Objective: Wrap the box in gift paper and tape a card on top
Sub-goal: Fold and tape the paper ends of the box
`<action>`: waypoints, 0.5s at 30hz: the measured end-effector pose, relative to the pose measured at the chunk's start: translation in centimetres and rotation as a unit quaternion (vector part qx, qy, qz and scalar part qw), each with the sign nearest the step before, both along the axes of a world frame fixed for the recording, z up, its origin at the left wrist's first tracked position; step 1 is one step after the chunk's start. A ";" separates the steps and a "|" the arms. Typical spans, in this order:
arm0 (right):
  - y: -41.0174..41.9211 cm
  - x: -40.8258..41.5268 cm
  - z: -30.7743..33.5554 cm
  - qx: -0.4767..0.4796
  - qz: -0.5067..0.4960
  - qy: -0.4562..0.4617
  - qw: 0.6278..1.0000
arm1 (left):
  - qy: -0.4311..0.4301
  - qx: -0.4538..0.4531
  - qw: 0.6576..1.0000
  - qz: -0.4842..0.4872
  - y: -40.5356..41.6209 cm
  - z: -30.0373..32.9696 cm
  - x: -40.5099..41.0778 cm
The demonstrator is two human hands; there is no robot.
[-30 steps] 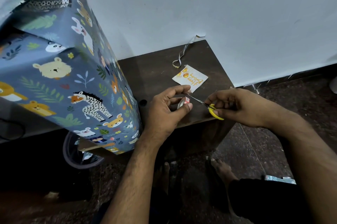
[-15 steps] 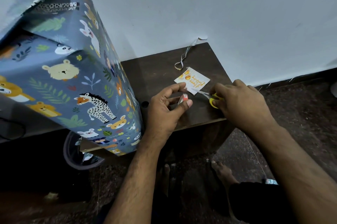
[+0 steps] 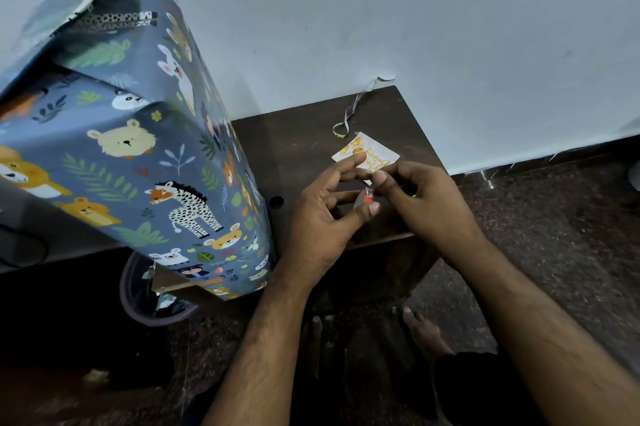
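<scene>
Two hands meet over a small dark table [image 3: 298, 134]. The left hand [image 3: 325, 214] pinches a tiny roll of tape [image 3: 363, 198] w/ its thumb below and fingers curled round it. The roll has a red & white bit on it, but the print is too small to read. The right hand [image 3: 422, 203] comes in from the right w/ its wrist bent. Its fingertips are pressed together right at the roll, and it looks like they pinch the end of the tape, tho the tape itself is too thin to see. A small spot of yellow shows just under the right hand; can't tell what it is.

The card [image 3: 377, 151] lies flat on the table just behind the fingers, near the wall [image 3: 415, 9]. It is white w/ orange balloons and gold curly writing. It looks like "Happy Birthday", seen upside down and partly hidden by the fingers. A thin curly ribbon [image 3: 349, 113] lies by the card and runs up to the wall.

The big box [image 3: 138, 134] stands on the left, tall & leaning a bit. It is covered in blue paper w/ pics of a zebra, bears, a panda, a bunny & green leaves. At the top the paper is folded in, w/ a torn edge. Its low end sits by the table's left side.

Bare feet [image 3: 422, 332] rest on the speckled floor [image 3: 554, 235] below the table.
</scene>
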State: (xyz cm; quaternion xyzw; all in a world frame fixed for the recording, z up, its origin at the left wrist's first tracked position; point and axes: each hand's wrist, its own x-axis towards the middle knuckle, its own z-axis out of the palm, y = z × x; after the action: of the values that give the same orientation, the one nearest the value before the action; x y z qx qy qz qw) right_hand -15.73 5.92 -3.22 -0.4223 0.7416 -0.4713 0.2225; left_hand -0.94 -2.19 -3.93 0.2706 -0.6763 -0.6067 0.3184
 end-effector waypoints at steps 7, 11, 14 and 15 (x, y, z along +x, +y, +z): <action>0.1 -0.3 0.1 -0.045 -0.007 -0.025 0.999 | 0.001 0.004 1.000 -0.023 0.2 -0.3 -0.1; 0.2 -0.6 0.2 -0.055 -0.010 -0.006 0.998 | -0.003 0.001 1.000 -0.018 0.1 -0.4 -0.1; 0.3 -0.5 0.3 -0.054 -0.009 0.004 0.999 | -0.010 0.003 1.000 -0.011 0.1 -0.6 -0.1; 0.2 -0.5 0.3 -0.055 -0.012 0.004 0.998 | -0.014 0.002 1.000 -0.007 0.0 -0.7 -0.2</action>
State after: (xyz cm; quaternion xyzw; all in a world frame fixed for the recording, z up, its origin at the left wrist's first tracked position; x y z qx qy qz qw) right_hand -16.19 6.16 -2.92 -0.4267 0.7206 -0.5124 0.1897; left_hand -1.11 -2.14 -4.60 0.2747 -0.6816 -0.6063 0.3038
